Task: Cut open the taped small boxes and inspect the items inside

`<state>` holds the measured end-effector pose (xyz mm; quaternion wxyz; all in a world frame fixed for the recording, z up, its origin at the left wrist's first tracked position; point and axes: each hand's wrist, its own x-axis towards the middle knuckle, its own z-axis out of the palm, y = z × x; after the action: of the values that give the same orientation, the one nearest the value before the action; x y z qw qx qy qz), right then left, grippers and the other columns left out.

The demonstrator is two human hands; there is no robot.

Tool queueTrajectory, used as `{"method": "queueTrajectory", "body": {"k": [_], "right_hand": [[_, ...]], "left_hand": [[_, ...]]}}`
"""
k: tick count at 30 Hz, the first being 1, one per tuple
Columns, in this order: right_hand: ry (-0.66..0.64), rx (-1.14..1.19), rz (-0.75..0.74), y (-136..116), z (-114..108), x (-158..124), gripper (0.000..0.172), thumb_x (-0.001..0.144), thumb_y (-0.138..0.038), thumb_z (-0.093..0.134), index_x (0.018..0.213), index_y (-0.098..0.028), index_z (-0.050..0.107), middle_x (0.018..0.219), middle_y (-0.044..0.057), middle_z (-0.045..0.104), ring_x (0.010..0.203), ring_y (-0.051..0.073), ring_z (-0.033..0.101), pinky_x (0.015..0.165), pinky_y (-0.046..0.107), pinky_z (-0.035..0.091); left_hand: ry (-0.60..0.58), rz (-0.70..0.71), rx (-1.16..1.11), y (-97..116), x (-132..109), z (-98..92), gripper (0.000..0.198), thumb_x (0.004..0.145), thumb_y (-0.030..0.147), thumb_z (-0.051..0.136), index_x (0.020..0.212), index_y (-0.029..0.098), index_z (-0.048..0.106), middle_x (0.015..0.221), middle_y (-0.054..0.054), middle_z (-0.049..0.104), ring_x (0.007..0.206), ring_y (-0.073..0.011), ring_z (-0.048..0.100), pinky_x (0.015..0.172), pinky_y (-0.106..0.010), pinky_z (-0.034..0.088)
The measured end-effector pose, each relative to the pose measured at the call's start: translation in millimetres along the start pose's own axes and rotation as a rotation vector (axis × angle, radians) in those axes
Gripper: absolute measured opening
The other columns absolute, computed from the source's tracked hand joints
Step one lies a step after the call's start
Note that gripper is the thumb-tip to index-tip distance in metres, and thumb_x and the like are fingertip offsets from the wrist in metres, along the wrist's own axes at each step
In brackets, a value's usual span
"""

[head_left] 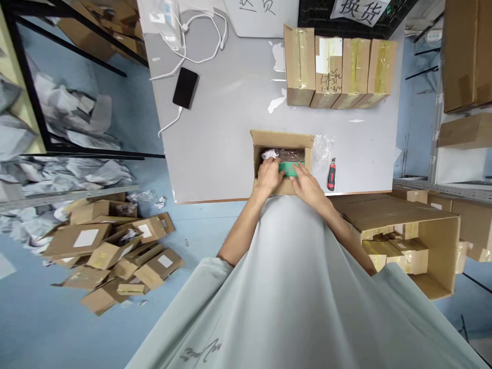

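An open cardboard box (282,137) stands near the front edge of the table, with its flaps turned out. Inside it lie a green box (288,168), crumpled white paper (269,154) and something dark under clear plastic (291,155). My left hand (269,175) reaches in and holds the left part of the green box, its fingertips partly hidden. At the other side, the thumb and fingers of my right hand (306,183) grip the green box near its right end. Bubble wrap (323,148) and a red-and-black utility knife (331,175) lie right of the carton.
Several taped cartons (328,72) stand in a row at the back right, before a black crate (319,20). A black phone (186,88) lies at left on a white cable. Discarded boxes (115,251) heap on the left floor; a large carton (438,246) stands at right.
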<state>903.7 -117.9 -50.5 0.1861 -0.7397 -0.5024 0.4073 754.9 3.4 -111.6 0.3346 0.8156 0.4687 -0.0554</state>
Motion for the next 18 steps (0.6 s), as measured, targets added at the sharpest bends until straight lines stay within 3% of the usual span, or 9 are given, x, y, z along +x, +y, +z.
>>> {"method": "queueTrajectory", "body": {"k": [4, 8, 13, 18], "right_hand": [[0.173, -0.093, 0.057, 40, -13, -18, 0.062, 0.113, -0.036, 0.054, 0.172, -0.015, 0.057, 0.178, 0.022, 0.056, 0.168, 0.040, 0.052, 0.140, 0.065, 0.043], [0.142, -0.190, 0.045, 62, -19, -10, 0.054, 0.107, -0.025, 0.056, 0.159, -0.017, 0.069, 0.162, 0.020, 0.067, 0.152, 0.039, 0.062, 0.134, 0.061, 0.051], [0.063, -0.375, -0.017, 53, -13, 22, 0.050, 0.108, -0.015, 0.050, 0.149, -0.022, 0.077, 0.150, 0.016, 0.073, 0.142, 0.037, 0.060, 0.127, 0.057, 0.056], [0.002, -0.453, 0.063, 36, 0, 42, 0.051, 0.105, -0.004, 0.046, 0.142, -0.010, 0.080, 0.139, 0.028, 0.078, 0.142, 0.041, 0.059, 0.119, 0.057, 0.057]], "left_hand": [[0.012, -0.092, 0.083, -25, 3, 4.5, 0.052, 0.094, 0.019, 0.074, 0.146, 0.016, 0.074, 0.150, -0.026, 0.067, 0.145, -0.0506, 0.060, 0.123, -0.064, 0.052], [-0.048, -0.060, 0.057, -26, 12, 13.2, 0.057, 0.097, 0.032, 0.079, 0.151, 0.015, 0.069, 0.157, -0.028, 0.065, 0.149, -0.0537, 0.058, 0.132, -0.075, 0.040], [-0.178, -0.090, 0.176, -7, 26, 18.5, 0.061, 0.093, 0.025, 0.083, 0.151, 0.009, 0.069, 0.163, -0.036, 0.058, 0.134, -0.0537, 0.071, 0.131, -0.074, 0.039], [-0.229, -0.183, 0.208, 4, 29, 20.6, 0.068, 0.094, 0.023, 0.085, 0.158, 0.010, 0.063, 0.165, -0.039, 0.051, 0.135, -0.0522, 0.073, 0.127, -0.073, 0.046]]}}
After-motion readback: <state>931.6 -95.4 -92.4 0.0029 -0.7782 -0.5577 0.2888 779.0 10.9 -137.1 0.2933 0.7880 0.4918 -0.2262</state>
